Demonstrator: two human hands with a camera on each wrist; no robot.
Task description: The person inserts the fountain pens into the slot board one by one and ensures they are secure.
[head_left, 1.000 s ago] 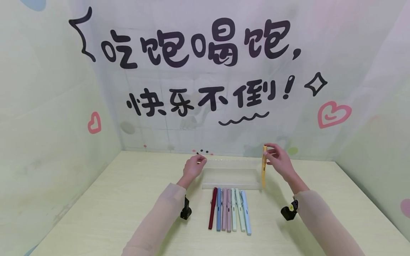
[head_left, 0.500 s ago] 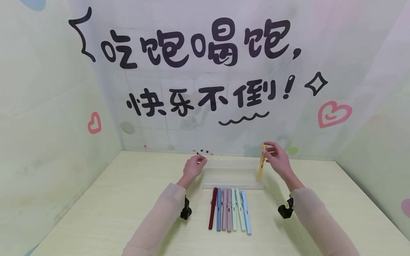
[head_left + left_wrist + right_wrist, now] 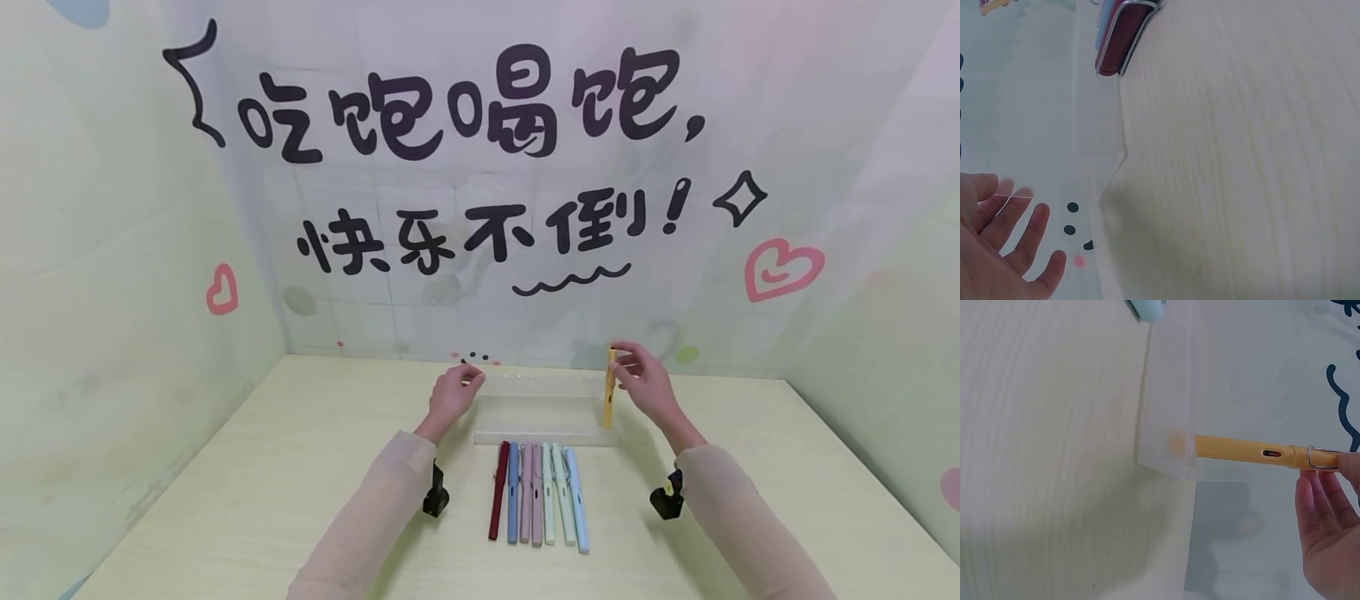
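Observation:
A clear plastic pen stand [image 3: 540,412] with a notched upper edge stands at the back of the table. My left hand [image 3: 452,393] pinches its upper left corner between thumb and index finger, the other fingers spread in the left wrist view. In my right hand [image 3: 649,385] is a yellow fountain pen [image 3: 608,402], gripped near its clip at the capped end. The pen stands nearly upright at the right end of the stand. Its lower tip [image 3: 1177,445] shows blurred through the stand's frosted front lip [image 3: 1166,400] in the right wrist view.
Several capped pens lie side by side in front of the stand, from a dark red pen [image 3: 498,492] on the left to a light blue pen [image 3: 577,500] on the right. A printed backdrop [image 3: 480,325] rises close behind the stand.
My right hand has carried the yellow pen left from beside the stand to its right end, then slightly down. My left hand and the row of pens have stayed put.

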